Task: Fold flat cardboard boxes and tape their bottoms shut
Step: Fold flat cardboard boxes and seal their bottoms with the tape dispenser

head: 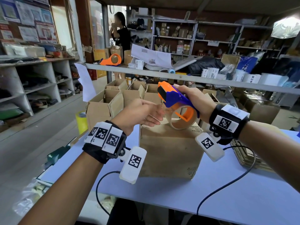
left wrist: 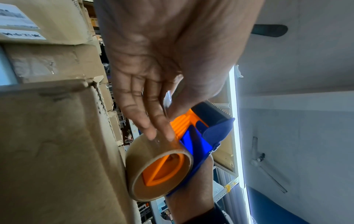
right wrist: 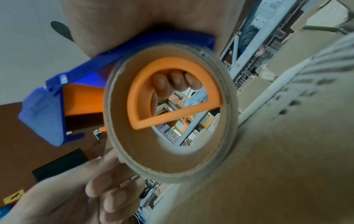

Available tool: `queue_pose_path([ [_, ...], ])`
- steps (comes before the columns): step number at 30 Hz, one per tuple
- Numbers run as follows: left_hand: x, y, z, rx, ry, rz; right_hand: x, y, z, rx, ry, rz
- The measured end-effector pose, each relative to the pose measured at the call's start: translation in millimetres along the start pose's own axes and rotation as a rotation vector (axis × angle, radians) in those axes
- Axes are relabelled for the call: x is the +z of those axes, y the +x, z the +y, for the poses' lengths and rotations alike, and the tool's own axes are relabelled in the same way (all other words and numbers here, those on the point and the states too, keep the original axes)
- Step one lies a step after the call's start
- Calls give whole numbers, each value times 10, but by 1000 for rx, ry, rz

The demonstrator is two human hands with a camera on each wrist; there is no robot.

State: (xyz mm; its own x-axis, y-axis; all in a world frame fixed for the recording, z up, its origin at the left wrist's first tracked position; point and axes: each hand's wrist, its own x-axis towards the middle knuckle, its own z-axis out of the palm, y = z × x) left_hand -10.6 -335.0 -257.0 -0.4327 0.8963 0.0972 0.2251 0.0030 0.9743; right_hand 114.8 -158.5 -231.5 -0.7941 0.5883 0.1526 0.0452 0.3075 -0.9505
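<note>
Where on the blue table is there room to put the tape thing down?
The table is bare in front of the box, where only two cables cross it. A smaller bare strip lies left of the box. Right of the box it is crowded: a stack of flat cardboard sits there. The right hand grips the tape dispenser.

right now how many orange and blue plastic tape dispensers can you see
2: one orange and blue plastic tape dispenser gripped in the right hand above the brown cardboard box; another on the metal shelf. Clutter may hide more.
</note>
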Motion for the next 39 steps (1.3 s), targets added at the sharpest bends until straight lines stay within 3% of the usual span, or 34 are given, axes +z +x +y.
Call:
queue_pose_path([
  [9, -9, -37, 49, 134, 135, 90, -40, -26, -121, -271, -325, 13],
  [14, 14, -66, 87, 183, 139, 179, -86, -31, -133, -285, -383, -3],
  [19, 63, -86, 83, 337, 308, 231, -150, -26, -170, -262, -382, 21],
  [22, 59, -99, 94, 392, 281, 247, -175, -29, -187, -248, -355, 14],
  [29, 9, -90, 221, 286, 106, 176, -160, -98, -129, -331, -389, -22],
  [39, -78, -22, 308, 173, 143, 189, -132, -169, -189, -482, -581, -35],
])
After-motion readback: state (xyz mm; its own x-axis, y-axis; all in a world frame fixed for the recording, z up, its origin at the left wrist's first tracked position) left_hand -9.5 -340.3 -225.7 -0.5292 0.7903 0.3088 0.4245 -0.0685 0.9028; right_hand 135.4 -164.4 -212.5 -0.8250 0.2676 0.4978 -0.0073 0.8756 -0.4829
